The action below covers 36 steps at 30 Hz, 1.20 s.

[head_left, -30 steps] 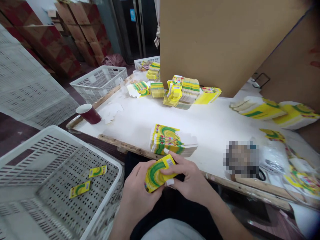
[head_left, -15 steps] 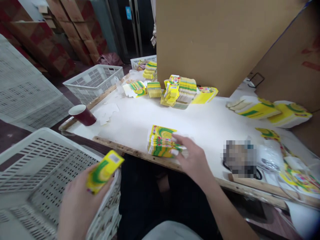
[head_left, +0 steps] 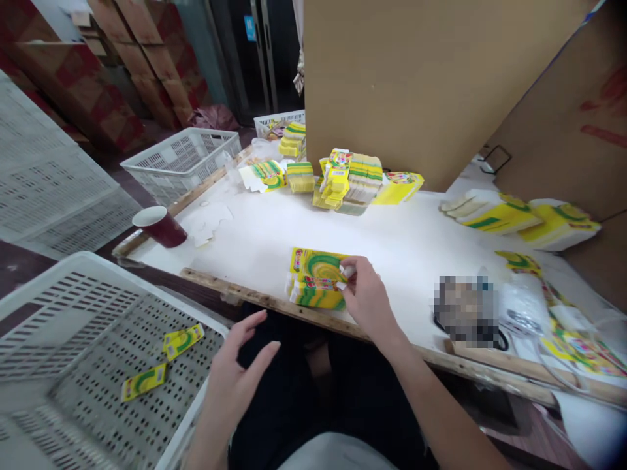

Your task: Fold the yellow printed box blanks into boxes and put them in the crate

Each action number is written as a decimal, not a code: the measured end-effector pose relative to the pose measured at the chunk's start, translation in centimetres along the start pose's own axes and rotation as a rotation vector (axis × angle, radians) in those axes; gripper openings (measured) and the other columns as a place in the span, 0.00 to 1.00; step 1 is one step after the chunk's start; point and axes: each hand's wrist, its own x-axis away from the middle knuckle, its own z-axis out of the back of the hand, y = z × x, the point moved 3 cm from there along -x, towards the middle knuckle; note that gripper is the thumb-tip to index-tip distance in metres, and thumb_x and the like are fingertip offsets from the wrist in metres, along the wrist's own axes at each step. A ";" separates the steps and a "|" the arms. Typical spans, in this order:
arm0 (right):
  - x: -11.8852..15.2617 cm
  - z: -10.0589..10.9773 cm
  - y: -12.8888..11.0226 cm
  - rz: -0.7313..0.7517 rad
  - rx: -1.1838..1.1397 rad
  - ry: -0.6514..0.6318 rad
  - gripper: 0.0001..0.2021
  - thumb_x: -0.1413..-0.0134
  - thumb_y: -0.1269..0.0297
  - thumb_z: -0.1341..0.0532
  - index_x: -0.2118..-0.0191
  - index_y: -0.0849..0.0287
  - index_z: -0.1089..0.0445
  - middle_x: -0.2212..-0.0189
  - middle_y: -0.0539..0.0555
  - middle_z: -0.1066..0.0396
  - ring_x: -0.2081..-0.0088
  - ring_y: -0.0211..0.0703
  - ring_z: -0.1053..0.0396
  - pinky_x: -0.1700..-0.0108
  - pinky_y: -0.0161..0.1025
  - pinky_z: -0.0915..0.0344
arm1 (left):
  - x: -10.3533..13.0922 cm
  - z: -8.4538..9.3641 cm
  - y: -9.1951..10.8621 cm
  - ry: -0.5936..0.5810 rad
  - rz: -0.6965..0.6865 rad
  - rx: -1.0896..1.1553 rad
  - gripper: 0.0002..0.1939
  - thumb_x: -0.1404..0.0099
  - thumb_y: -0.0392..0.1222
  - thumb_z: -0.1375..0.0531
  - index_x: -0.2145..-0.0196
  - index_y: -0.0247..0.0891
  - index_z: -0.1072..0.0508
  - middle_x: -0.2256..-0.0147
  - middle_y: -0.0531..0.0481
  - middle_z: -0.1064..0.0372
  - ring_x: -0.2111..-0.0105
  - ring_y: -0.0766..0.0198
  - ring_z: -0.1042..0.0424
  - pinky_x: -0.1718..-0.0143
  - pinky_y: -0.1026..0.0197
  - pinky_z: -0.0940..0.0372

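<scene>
My right hand (head_left: 365, 294) grips the right end of a stack of flat yellow-green boxes (head_left: 318, 281) near the table's front edge, with white covers on its thumb and a fingertip. My left hand (head_left: 240, 372) holds nothing, thumb and fingers apart, between the table edge and the near basket. In the white basket (head_left: 122, 313) at the lower left lie yellow boxes (head_left: 183, 339), one of them (head_left: 144, 382) lower down. More yellow boxes (head_left: 365, 176) are bunched at the back of the table (head_left: 255, 241).
A dark red cup (head_left: 164, 228) lies tilted at the table's left. Another white basket (head_left: 183, 156) is behind it. A tall cardboard sheet (head_left: 392, 85) stands at the back. Yellow box stacks (head_left: 494, 212) and a clear plastic bag (head_left: 524, 303) are at the right.
My left hand has let go of the yellow box and moved right from above the near basket, where yellow boxes now show. My right hand has closed on the stack's end.
</scene>
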 end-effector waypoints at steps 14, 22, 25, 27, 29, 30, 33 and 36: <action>8.7 -5.0 -6.0 -0.149 -0.728 -0.545 0.20 0.61 0.81 0.38 0.60 0.55 0.36 0.68 0.46 0.35 0.67 0.35 0.36 0.65 0.32 0.37 | 0.6 -4.4 4.7 0.306 -0.087 1.078 0.25 0.48 0.66 0.42 0.70 0.38 0.33 0.75 0.55 0.43 0.77 0.70 0.40 0.74 0.66 0.37; 6.6 -2.6 -3.7 0.044 -0.566 -0.351 0.02 0.47 0.69 0.39 0.68 0.57 0.29 0.76 0.48 0.31 0.75 0.36 0.33 0.73 0.32 0.37 | 1.4 -3.9 0.5 0.229 0.013 0.766 0.11 0.44 0.46 0.36 0.65 0.38 0.25 0.70 0.50 0.27 0.70 0.65 0.28 0.65 0.64 0.32; 6.0 -1.1 -3.6 0.239 -0.417 -0.214 0.07 0.47 0.73 0.41 0.66 0.56 0.27 0.74 0.50 0.27 0.72 0.38 0.31 0.69 0.34 0.35 | 1.3 -2.2 1.2 0.192 -0.029 0.660 0.13 0.42 0.47 0.38 0.60 0.38 0.25 0.65 0.46 0.25 0.65 0.60 0.26 0.61 0.59 0.31; 5.7 -0.2 -3.5 0.369 -0.254 -0.122 0.12 0.46 0.77 0.43 0.61 0.55 0.26 0.69 0.52 0.26 0.67 0.40 0.30 0.65 0.37 0.34 | 1.5 -0.4 2.7 0.207 -0.173 0.589 0.25 0.41 0.55 0.41 0.50 0.40 0.31 0.55 0.43 0.29 0.54 0.53 0.29 0.52 0.52 0.35; 5.5 0.4 -3.6 0.493 -0.078 -0.081 0.15 0.45 0.79 0.44 0.61 0.53 0.26 0.67 0.52 0.25 0.62 0.43 0.32 0.60 0.40 0.36 | 1.8 0.8 4.3 0.194 -0.302 0.412 0.40 0.49 0.63 0.39 0.43 0.41 0.39 0.46 0.40 0.36 0.44 0.47 0.39 0.43 0.46 0.44; 5.6 0.4 -3.8 0.553 -0.020 -0.089 0.14 0.45 0.78 0.44 0.62 0.52 0.26 0.68 0.51 0.25 0.61 0.43 0.32 0.57 0.42 0.37 | 1.9 0.9 4.9 0.142 -0.319 0.277 0.48 0.56 0.64 0.35 0.41 0.41 0.42 0.43 0.40 0.40 0.42 0.44 0.43 0.41 0.44 0.47; 6.6 -0.1 -4.5 0.665 0.001 -0.170 0.14 0.44 0.77 0.45 0.64 0.50 0.27 0.69 0.48 0.26 0.58 0.43 0.32 0.48 0.47 0.43 | 2.0 -0.8 5.2 -0.189 -0.204 -0.076 0.52 0.61 0.50 0.28 0.40 0.43 0.45 0.44 0.41 0.40 0.45 0.45 0.39 0.44 0.44 0.43; 7.5 -0.5 -4.4 0.524 -0.126 -0.087 0.18 0.47 0.73 0.42 0.52 0.47 0.31 0.55 0.52 0.31 0.44 0.50 0.41 0.41 0.51 0.49 | 2.2 -2.9 4.8 -0.346 -0.110 -0.114 0.31 0.47 0.39 0.37 0.46 0.44 0.40 0.56 0.48 0.30 0.58 0.57 0.29 0.57 0.55 0.33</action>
